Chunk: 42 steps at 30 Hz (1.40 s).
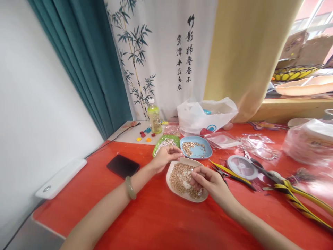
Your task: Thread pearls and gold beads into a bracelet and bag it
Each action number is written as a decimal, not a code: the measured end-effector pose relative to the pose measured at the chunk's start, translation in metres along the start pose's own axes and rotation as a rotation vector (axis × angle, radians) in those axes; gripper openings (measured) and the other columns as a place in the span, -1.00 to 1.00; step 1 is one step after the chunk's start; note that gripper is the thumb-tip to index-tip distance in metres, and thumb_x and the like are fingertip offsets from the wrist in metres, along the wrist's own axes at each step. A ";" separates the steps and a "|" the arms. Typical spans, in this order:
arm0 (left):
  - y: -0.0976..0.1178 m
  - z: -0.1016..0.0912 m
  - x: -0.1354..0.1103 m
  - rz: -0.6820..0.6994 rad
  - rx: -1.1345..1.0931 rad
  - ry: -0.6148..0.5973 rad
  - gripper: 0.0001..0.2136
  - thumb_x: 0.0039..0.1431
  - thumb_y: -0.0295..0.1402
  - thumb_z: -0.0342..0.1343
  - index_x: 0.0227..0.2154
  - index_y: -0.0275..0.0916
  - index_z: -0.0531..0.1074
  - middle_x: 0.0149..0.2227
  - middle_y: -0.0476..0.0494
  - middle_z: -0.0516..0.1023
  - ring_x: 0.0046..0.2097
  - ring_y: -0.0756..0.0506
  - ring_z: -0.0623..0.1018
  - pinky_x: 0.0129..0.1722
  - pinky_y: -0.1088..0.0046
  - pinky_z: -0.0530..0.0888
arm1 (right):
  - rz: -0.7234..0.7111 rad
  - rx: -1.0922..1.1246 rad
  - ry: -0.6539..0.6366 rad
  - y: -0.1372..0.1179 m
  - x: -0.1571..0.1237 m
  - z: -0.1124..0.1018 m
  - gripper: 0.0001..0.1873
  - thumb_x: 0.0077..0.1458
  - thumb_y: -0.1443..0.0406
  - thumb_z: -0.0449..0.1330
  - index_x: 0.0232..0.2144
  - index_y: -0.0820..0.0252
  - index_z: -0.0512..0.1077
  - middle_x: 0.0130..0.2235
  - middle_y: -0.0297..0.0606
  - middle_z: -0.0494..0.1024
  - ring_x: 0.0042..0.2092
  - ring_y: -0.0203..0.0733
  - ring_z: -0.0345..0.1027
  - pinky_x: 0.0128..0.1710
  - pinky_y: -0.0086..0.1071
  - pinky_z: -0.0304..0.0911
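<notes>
Above the far left rim of a white dish (173, 190), my left hand (166, 158) has its fingertips drawn together. What they pinch, if anything, is too small to make out. My right hand (206, 178) is over the dish's right side, thumb and forefinger closed in a pinch. Something tiny and pale shows at those fingertips, but its kind is unclear. Small gold beads (178, 177) lie spread in the dish, partly covered by my right hand. Behind it sit a blue dish (201, 152) with more gold beads and a green dish (177, 139) holding pale beads.
Yellow-handled pliers (293, 194), a slimmer yellow-and-black tool (231, 172) and a clear spool (241, 167) lie at right. A phone (123, 166) rests at left. A drink bottle (154, 118) and a white plastic bag (205, 116) stand at the back.
</notes>
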<state>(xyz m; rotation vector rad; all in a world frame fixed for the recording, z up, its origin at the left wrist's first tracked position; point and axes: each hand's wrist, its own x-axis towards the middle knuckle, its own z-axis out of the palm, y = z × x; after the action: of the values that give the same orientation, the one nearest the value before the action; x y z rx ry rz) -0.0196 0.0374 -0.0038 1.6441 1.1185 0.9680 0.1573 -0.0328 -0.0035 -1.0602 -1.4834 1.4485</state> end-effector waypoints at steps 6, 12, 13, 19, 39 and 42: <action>0.013 0.023 -0.019 -0.254 -0.682 -0.145 -0.79 -0.27 -0.44 0.29 -0.48 -0.36 0.44 -0.49 -0.04 0.46 -0.42 0.08 0.45 -0.33 0.55 0.36 | -0.017 0.015 -0.017 -0.002 -0.002 -0.002 -0.73 -0.02 0.12 0.12 -0.55 0.21 0.30 -0.58 -0.40 0.40 -0.56 -0.38 0.23 -0.51 -0.47 0.17; 0.007 0.026 -0.020 -0.280 -0.771 -0.149 -0.80 -0.27 -0.47 0.29 -0.48 -0.36 0.47 -0.51 -0.02 0.46 -0.44 0.09 0.45 -0.34 0.55 0.37 | -0.032 0.000 -0.016 0.001 -0.001 -0.002 -0.72 -0.02 0.11 0.11 -0.55 0.22 0.32 -0.59 -0.40 0.39 -0.56 -0.38 0.22 -0.53 -0.47 0.15; 0.007 0.027 -0.020 -0.282 -0.772 -0.155 -0.80 -0.26 -0.47 0.29 -0.47 -0.36 0.47 -0.51 -0.03 0.47 -0.44 0.08 0.45 -0.34 0.54 0.38 | -0.030 -0.001 -0.014 0.000 -0.001 -0.002 -0.71 -0.02 0.10 0.11 -0.55 0.22 0.32 -0.59 -0.40 0.39 -0.56 -0.38 0.23 -0.53 -0.47 0.15; 0.007 0.027 -0.022 -0.293 -0.778 -0.162 -0.80 -0.26 -0.46 0.29 -0.47 -0.36 0.48 -0.50 -0.04 0.48 -0.42 0.06 0.47 -0.32 0.54 0.38 | -0.025 0.002 -0.007 -0.002 -0.002 -0.001 -0.71 -0.02 0.10 0.11 -0.56 0.20 0.30 -0.59 -0.40 0.39 -0.55 -0.36 0.24 -0.52 -0.47 0.17; 0.001 0.026 -0.022 -0.307 -0.728 -0.130 -0.83 -0.29 -0.48 0.29 -0.50 -0.34 0.51 -0.49 -0.06 0.49 -0.42 0.07 0.45 -0.33 0.53 0.36 | 0.010 -0.027 -0.030 -0.003 -0.001 -0.001 -0.72 -0.01 0.12 0.09 -0.58 0.21 0.30 -0.58 -0.38 0.41 -0.57 -0.39 0.22 -0.55 -0.48 0.15; 0.002 0.025 -0.022 -0.315 -0.706 -0.132 -0.83 -0.30 -0.47 0.29 -0.51 -0.33 0.51 -0.51 -0.04 0.48 -0.44 0.07 0.44 -0.33 0.52 0.37 | 0.011 -0.021 -0.029 -0.004 -0.002 -0.001 -0.70 -0.03 0.10 0.10 -0.59 0.20 0.29 -0.58 -0.38 0.40 -0.57 -0.38 0.23 -0.55 -0.48 0.15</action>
<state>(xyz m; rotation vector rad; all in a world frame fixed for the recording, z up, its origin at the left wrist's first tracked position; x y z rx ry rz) -0.0021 0.0100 -0.0122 0.9144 0.7841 0.8924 0.1591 -0.0339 0.0007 -1.0657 -1.5181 1.4641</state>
